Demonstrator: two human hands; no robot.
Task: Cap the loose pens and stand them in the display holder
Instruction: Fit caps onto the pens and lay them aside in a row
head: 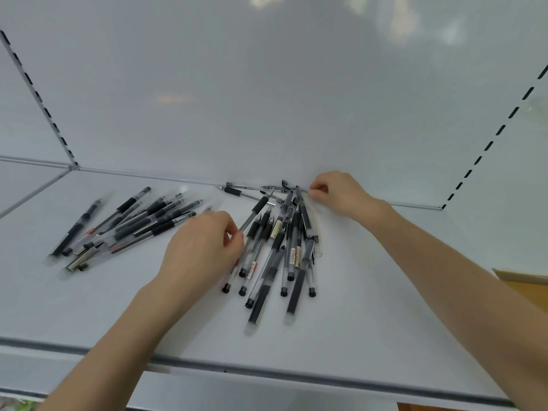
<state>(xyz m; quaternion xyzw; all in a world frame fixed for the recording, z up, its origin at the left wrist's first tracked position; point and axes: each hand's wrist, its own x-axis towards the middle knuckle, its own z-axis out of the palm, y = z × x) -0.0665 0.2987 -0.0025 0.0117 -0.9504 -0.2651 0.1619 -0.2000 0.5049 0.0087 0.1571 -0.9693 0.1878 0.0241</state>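
I see the white shelf with one pen pile at nine o'clock and a central pile. My left hand pinches a grip pen from it. My right hand, at one o'clock, pinches a back pen by its end.

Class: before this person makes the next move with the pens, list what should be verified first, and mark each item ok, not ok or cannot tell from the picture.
1. Left hand has a pen: ok, its fingertips pinch the end of the black-grip pen.
2. Right hand has a cap ready: cannot tell. Its fingers are curled at the shelf back edge, but what they pinch is unclear.
3. Uncapped pens are within reach: ok, the middle pile shows bare tips.
4. Left pile is already capped: cannot tell, it is blurred.
5. Display holder is in view: not ok, none is seen.
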